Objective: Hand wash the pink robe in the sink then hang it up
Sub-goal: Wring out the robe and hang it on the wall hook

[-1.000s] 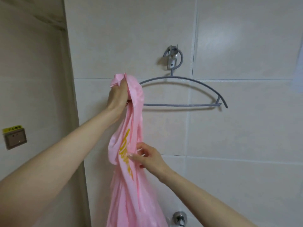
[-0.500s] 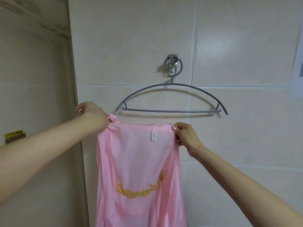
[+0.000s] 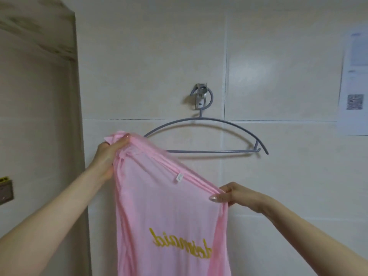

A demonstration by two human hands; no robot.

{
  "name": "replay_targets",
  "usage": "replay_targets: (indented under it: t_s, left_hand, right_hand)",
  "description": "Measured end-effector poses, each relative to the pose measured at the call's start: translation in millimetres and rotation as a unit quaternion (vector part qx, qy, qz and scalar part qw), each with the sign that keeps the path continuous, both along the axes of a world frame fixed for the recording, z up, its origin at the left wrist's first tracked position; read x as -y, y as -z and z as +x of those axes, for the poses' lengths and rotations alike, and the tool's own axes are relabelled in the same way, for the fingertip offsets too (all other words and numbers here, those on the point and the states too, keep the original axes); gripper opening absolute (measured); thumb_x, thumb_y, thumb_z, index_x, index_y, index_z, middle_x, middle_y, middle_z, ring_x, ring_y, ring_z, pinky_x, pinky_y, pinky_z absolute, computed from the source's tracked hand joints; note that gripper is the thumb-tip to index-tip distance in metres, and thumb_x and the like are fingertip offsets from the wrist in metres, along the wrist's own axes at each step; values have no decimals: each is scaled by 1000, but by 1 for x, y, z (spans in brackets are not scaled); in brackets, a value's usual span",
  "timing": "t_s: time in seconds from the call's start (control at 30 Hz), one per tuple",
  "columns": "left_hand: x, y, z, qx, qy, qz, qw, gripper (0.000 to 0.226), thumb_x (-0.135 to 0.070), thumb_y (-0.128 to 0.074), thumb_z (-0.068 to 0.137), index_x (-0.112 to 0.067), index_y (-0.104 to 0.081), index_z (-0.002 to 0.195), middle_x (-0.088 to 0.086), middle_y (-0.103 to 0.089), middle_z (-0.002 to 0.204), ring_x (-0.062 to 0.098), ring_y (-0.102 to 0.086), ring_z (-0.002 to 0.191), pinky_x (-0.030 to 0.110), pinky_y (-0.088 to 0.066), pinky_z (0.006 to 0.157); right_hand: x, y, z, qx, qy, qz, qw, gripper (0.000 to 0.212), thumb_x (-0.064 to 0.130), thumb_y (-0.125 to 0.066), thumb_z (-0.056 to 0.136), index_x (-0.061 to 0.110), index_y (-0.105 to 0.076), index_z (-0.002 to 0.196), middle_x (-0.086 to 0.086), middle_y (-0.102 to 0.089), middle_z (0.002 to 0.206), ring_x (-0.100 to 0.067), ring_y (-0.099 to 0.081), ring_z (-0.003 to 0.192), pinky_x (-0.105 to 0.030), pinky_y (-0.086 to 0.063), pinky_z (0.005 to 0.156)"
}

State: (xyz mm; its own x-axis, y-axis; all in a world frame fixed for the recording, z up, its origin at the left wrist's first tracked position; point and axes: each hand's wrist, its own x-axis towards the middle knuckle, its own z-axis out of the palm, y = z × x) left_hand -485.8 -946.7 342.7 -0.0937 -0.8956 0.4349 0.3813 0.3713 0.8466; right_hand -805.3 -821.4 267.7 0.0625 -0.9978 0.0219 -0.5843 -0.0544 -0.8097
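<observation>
The pink robe [image 3: 159, 212] hangs spread between my hands, with yellow lettering low on it and a small white tag near its top edge. My left hand [image 3: 108, 156] grips the robe's upper left corner, raised up to the left tip of the grey hanger [image 3: 209, 136]. My right hand [image 3: 237, 194] pinches the other end of the top edge, lower down and below the hanger's bar. The robe's top edge slopes down to the right. The hanger hangs from a metal wall hook [image 3: 201, 97]; its left end is hidden behind the cloth.
A tiled wall [image 3: 278, 186] is straight ahead. A door frame [image 3: 77, 96] stands at the left, with a switch plate [image 3: 6, 189] at the far left edge. A paper notice with a QR code [image 3: 354, 82] is stuck to the wall at the right.
The robe was bunched in my left hand, then spread level between both hands. Now my left hand has lifted its corner to the hanger's left end and my right hand has dropped lower.
</observation>
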Motion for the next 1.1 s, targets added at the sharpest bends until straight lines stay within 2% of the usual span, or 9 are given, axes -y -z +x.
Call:
replay_targets:
  t_s: [0.13, 0.3, 0.43, 0.63, 0.73, 0.83, 0.9, 1.0, 1.1]
  left_hand:
    - [5, -7, 17, -30, 35, -29, 999, 28, -3, -53, 91, -14, -72, 73, -1, -70, 67, 8, -67, 62, 17, -56, 64]
    - [5, -11, 32, -48, 63, -29, 996, 47, -6, -47, 92, -20, -73, 55, -6, -67, 58, 4, -65, 57, 14, -54, 59]
    - [24, 12, 29, 64, 54, 87, 993, 21, -7, -51, 91, -10, -70, 82, 6, -70, 69, 14, -68, 58, 21, -56, 54]
    - [54, 52, 18, 120, 91, 311, 939, 29, -5, -46, 94, 1, -70, 78, 17, -70, 66, 27, -67, 51, 36, -57, 58]
    - [53, 43, 18, 79, 126, 293, 944, 15, 0, -57, 80, 4, -71, 76, 16, -71, 71, 27, -69, 56, 39, -49, 82]
    - [51, 29, 18, 39, 175, 240, 954, 43, -9, -83, 52, -3, -67, 92, 13, -71, 78, 25, -70, 68, 34, -58, 66]
    - [49, 12, 11, 14, 177, 218, 960, 34, -27, -74, 72, -10, -63, 100, 9, -72, 81, 24, -66, 82, 37, -53, 71]
    - [51, -15, -2, 22, 140, 184, 973, 34, -41, -50, 92, -12, -66, 98, 6, -71, 85, 21, -66, 83, 38, -52, 70]
    - [56, -30, -10, 57, 125, 122, 983, 31, -19, -46, 96, -8, -73, 86, 4, -67, 88, 12, -70, 66, 28, -57, 66]
  right_hand:
    - [-14, 17, -5, 198, -67, -18, 978, 44, 35, -74, 75, 2, -68, 103, -9, -68, 93, -15, -63, 82, -22, -49, 69]
    - [-13, -5, -26, 99, 27, -144, 984, 41, 51, -74, 67, 14, -59, 61, -1, -46, 61, -11, -40, 61, -25, -31, 56]
    - [0, 32, -46, 138, 100, -94, 981, 69, 72, -72, 53, 10, -64, 81, -9, -57, 72, -18, -45, 67, -26, -36, 57]
    - [16, 27, -77, 417, 81, -27, 905, 91, 21, -96, 26, -7, -61, 105, -16, -69, 89, -23, -67, 73, -29, -55, 62]
    - [22, 4, -89, 514, 72, -19, 854, 79, 4, -93, 12, 3, -74, 89, -12, -72, 86, -22, -70, 69, -33, -57, 56]
    - [21, -9, -94, 566, 78, -35, 820, 78, -6, -89, 11, 6, -75, 87, -9, -73, 87, -21, -70, 69, -39, -59, 61]
    - [19, -12, -99, 619, 75, -54, 780, 87, -9, -83, 15, 4, -71, 100, -12, -72, 93, -24, -71, 75, -43, -58, 67]
    - [15, -18, -106, 672, 77, -74, 733, 76, 11, -80, 38, 5, -65, 112, -15, -67, 116, -31, -67, 101, -46, -54, 80]
    - [8, -37, -104, 643, 62, -100, 757, 50, 49, -72, 69, 21, -65, 110, -4, -65, 123, -24, -61, 115, -45, -49, 92]
